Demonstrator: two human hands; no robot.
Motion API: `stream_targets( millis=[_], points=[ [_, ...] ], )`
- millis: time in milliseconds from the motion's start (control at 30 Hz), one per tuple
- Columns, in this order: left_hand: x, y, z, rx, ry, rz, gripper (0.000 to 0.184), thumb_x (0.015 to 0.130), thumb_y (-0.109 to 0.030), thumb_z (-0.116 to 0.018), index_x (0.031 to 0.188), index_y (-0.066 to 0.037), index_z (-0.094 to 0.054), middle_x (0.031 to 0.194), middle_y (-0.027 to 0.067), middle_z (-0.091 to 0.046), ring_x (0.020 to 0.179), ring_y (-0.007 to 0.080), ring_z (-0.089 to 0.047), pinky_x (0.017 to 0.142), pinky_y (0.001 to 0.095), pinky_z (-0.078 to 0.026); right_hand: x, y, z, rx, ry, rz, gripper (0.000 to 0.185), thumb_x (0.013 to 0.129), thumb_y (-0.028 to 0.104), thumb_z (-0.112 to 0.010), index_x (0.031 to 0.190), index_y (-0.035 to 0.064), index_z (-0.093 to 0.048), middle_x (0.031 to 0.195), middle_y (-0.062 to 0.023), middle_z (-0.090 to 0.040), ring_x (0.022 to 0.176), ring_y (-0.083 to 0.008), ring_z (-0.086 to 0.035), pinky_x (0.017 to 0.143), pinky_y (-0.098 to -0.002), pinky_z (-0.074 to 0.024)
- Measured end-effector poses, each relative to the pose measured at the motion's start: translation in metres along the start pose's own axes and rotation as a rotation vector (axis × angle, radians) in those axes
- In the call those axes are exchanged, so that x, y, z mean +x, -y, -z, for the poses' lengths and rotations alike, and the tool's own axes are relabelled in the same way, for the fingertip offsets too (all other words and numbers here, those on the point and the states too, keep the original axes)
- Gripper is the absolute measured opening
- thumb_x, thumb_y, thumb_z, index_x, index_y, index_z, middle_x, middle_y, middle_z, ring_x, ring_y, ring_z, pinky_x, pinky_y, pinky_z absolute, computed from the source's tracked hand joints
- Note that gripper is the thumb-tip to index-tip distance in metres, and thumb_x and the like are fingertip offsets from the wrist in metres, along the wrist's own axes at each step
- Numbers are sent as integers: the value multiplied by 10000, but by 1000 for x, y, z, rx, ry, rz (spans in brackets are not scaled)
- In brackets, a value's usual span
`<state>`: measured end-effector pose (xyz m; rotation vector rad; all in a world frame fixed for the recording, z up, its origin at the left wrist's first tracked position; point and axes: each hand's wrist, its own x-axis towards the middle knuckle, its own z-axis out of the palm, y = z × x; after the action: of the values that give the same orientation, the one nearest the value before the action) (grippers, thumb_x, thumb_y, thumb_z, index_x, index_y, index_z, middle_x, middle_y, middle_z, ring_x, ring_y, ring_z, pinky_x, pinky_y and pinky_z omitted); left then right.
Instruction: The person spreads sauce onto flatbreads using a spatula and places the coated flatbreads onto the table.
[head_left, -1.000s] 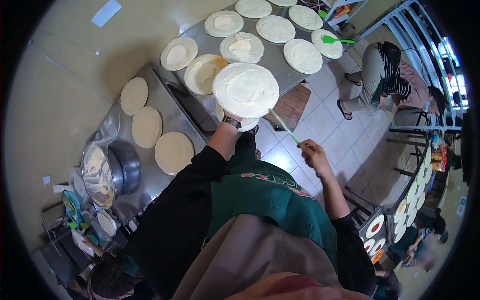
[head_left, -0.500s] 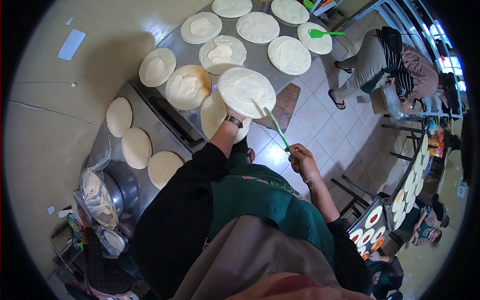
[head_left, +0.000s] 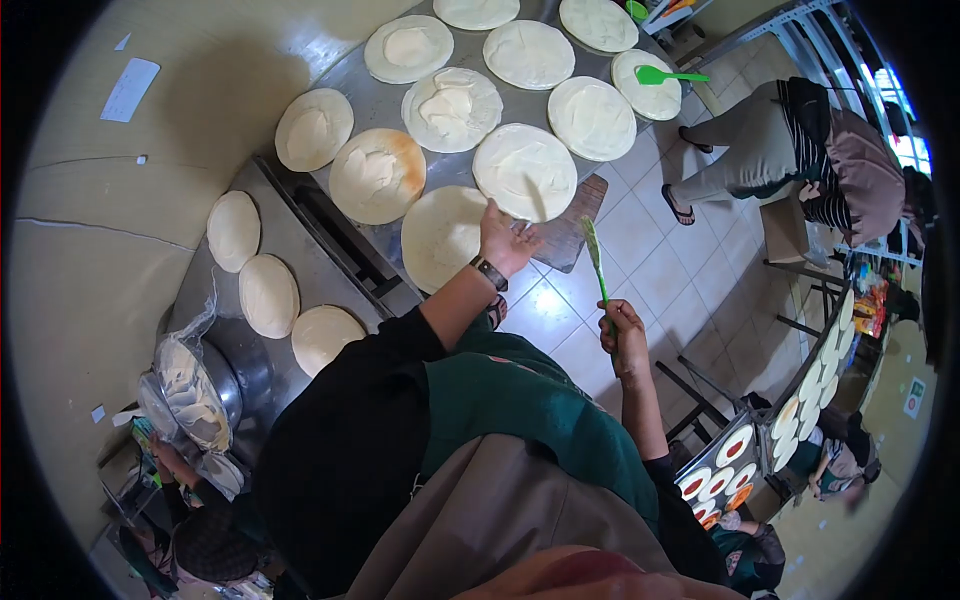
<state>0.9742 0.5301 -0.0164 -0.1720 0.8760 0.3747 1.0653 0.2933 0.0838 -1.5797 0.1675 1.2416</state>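
My left hand (head_left: 509, 243) is open, palm up and fingers apart, at the near edge of a round flat base spread with white cream (head_left: 525, 170). That base lies on the metal table (head_left: 352, 80); whether my fingers still touch it I cannot tell. A plain pale round base (head_left: 440, 240) lies beside my left wrist, partly hidden by the arm. My right hand (head_left: 624, 338) is closed round the handle of a green spatula (head_left: 595, 255), held upright over the floor with cream on its blade. Nearby lie several other rounds, such as one with a cream dollop (head_left: 452, 108) and one with a browned edge (head_left: 376, 176).
A second green spatula (head_left: 670, 75) rests on a far coated round. At left, a metal bowl of cream (head_left: 195, 395) stands by plain rounds (head_left: 269, 296). A wooden board (head_left: 575, 225) juts from the table. One person (head_left: 760, 140) bends at right; other people work near the lower corners.
The cream-covered round has gone from my left hand onto the table, and that hand has opened. My right hand has drawn the green spatula away from it, to the right.
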Motion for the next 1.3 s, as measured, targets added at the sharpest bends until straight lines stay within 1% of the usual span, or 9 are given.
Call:
stream_targets(
  millis=[33, 233, 533, 667, 733, 800, 833, 1200, 1300],
  points=[
    [-7, -5, -5, -24, -97, 17, 821, 875, -583, -508, 1436, -50, -233, 1399, 179, -332, 1354, 340, -270, 1112, 585, -180, 2, 1, -1, 7, 2, 10, 181, 960, 231, -517, 1003, 64, -575, 616, 23, -451, 427, -32, -309, 389, -184, -223],
    [56, -103, 13, -306, -43, -353, 291, 938, -370, -498, 1002, -91, -451, 1016, 86, -477, 928, 286, -545, 800, 462, -503, 13, 9, -15, 11, 11, 52, 195, 964, 233, -514, 1006, 51, -572, 619, 21, -454, 430, -33, -315, 390, -186, -227],
    [99, -155, -11, -261, -280, -222, 431, 871, -578, -488, 849, -147, -477, 624, 3, -434, 682, 175, -580, 453, 278, -369, 21, 16, -27, 31, 19, 79, 171, 945, 197, -516, 1005, 53, -586, 628, 17, -472, 441, -40, -330, 398, -191, -233],
    [102, -158, -26, 9, -299, -336, 458, 816, -648, -529, 764, -194, -509, 616, -52, -455, 642, 109, -547, 515, 248, -333, 19, 17, -29, 31, 9, 62, 151, 928, 157, -510, 1007, 55, -590, 643, 18, -480, 450, -39, -335, 399, -193, -233],
    [127, -166, -20, 6, -300, -407, 517, 741, -615, -665, 885, -143, -510, 715, -24, -526, 666, 142, -519, 615, 335, -428, 17, 19, -31, 34, 15, 65, 152, 931, 159, -512, 1009, 54, -587, 643, 20, -477, 454, -39, -332, 402, -193, -232],
    [131, -171, -30, -14, -381, -551, 453, 803, -499, -666, 1108, -182, -559, 989, 23, -570, 960, 176, -543, 763, 324, -449, 15, 22, -35, 38, 20, 75, 152, 933, 162, -514, 1010, 52, -585, 644, 22, -473, 457, -38, -329, 404, -194, -232],
    [128, -175, -28, -16, -139, -619, 552, 796, -401, -699, 1256, -172, -498, 1197, 61, -522, 1143, 216, -478, 870, 410, -456, 12, 23, -36, 47, 35, 85, 150, 937, 163, -513, 1007, 51, -584, 642, 23, -467, 463, -39, -328, 408, -195, -232],
    [0, -220, -59, -136, 568, -629, 374, 801, -219, -686, 1131, -67, -594, 1112, 94, -653, 1081, 277, -598, 979, 484, -435, -7, 41, -52, -64, 97, 262, 196, 967, 218, -511, 1038, 48, -578, 628, 33, -435, 466, -33, -311, 422, -188, -234],
    [-59, -213, -58, -159, 807, -670, 500, 888, -378, -547, 1302, -103, -496, 1335, 106, -513, 1243, 297, -476, 1041, 508, -373, -17, 55, -64, -151, 163, 423, 194, 977, 210, -493, 1048, 49, -574, 626, 50, -399, 484, -29, -290, 432, -186, -222]
  ],
)
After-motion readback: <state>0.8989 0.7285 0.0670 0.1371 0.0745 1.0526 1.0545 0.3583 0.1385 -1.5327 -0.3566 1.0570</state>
